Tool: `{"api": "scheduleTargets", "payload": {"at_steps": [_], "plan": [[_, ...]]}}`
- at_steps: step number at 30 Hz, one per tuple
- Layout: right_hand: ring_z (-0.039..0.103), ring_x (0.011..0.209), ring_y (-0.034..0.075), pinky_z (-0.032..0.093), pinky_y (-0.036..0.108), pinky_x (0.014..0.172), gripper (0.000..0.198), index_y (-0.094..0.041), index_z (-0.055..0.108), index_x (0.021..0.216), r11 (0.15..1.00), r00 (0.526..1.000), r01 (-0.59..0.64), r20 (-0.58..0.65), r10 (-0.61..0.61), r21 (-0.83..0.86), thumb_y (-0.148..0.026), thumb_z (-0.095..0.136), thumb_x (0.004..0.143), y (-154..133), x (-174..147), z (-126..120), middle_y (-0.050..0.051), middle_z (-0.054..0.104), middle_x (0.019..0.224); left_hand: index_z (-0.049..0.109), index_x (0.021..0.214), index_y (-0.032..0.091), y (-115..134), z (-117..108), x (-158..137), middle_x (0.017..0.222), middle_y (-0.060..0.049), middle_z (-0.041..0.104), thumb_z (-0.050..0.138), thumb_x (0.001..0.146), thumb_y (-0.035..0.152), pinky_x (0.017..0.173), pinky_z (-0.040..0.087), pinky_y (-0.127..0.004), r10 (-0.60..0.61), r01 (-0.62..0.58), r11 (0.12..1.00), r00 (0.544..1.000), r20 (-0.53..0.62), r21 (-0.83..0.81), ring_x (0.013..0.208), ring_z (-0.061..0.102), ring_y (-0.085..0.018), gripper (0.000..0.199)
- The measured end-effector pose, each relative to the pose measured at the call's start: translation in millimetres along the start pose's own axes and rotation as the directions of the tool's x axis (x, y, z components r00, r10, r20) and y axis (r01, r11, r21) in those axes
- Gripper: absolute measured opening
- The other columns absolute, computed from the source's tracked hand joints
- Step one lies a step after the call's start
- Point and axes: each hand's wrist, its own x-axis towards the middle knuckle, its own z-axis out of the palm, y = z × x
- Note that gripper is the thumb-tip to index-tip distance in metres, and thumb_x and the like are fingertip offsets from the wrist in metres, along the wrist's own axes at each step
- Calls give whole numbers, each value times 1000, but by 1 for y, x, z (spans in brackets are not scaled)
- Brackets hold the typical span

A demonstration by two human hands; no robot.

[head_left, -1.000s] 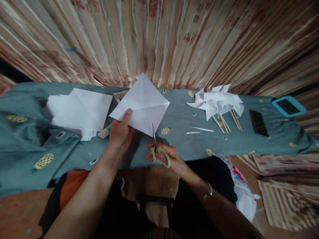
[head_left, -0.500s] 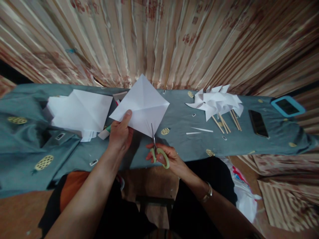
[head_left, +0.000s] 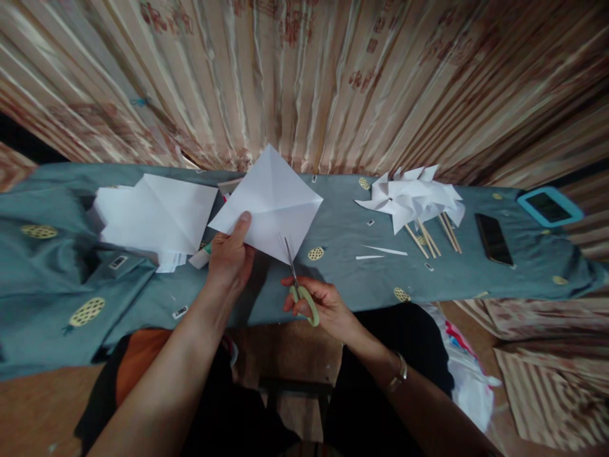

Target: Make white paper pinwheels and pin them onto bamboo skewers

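My left hand (head_left: 232,251) pinches a creased white square of paper (head_left: 271,197) near its left corner, thumb on top. The sheet is raised above the table with one corner toward me. In my right hand (head_left: 321,304) is a pair of scissors (head_left: 303,295) with pale green handles. Their blades lie at the paper's near corner, along the crease, and look nearly closed. Left of the held sheet rests a stack of white paper (head_left: 162,212). Over on the right lie several white paper pinwheels (head_left: 413,197) with wooden sticks (head_left: 423,240).
Thin paper strips (head_left: 385,250) lie on the green tablecloth (head_left: 342,273). Further right are a dark phone (head_left: 493,238) and a blue-framed tablet (head_left: 549,207). A pleated curtain (head_left: 304,82) hangs behind the table. A white plastic bag (head_left: 469,381) sits below on the right.
The scissor blades have come closer together at the paper's near corner, and the handles have closed. My left hand and the sheet have hardly moved.
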Motion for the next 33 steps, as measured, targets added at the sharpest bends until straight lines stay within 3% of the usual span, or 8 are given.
{"api": "scheduleTargets", "payload": {"at_steps": [7, 16, 23, 27, 33], "plan": [[57, 64, 9, 48, 23, 61, 48, -22, 67, 112, 998, 999, -43, -12, 44, 47, -48, 80, 74, 3, 0, 1, -2, 67, 78, 71, 86, 16, -2, -2, 1, 86, -2, 77, 62, 87, 4, 86, 60, -25, 15, -14, 1000, 999, 28, -23, 82, 74, -14, 16], [57, 63, 9, 50, 24, 61, 47, -21, 66, 109, 998, 998, -55, -35, 55, 24, -53, 76, 75, 2, 1, 6, -2, 64, 76, 71, 89, 23, 1, -1, 0, 85, 1, 77, 64, 86, 5, 87, 59, -24, 1, -1, 1000, 1000, -1, -2, 91, 73, -14, 19], [55, 59, 8, 47, 22, 58, 47, -20, 65, 105, 998, 997, -51, -62, 53, 34, -53, 77, 74, 0, 2, 10, -3, 62, 71, 71, 88, 17, -1, -3, 2, 88, -2, 77, 62, 88, 6, 94, 56, -28, 18, -18, 1000, 999, 28, 3, 86, 74, -15, 14], [54, 57, 8, 46, 22, 56, 44, -20, 65, 104, 998, 997, -43, -65, 45, 34, -51, 77, 75, 0, 1, 10, -3, 62, 70, 71, 87, 20, 0, -2, 2, 84, 1, 77, 65, 87, 6, 92, 57, -25, 14, -14, 1000, 1000, 11, 12, 91, 73, -15, 15], [54, 56, 7, 44, 21, 54, 42, -20, 65, 102, 999, 995, -46, -87, 48, 20, -50, 77, 75, -4, 0, 11, -4, 62, 69, 71, 85, 18, 0, -3, 1, 85, -1, 77, 56, 91, 4, 87, 59, -26, 12, -12, 1000, 1000, 29, 9, 83, 73, -13, 22]]}}
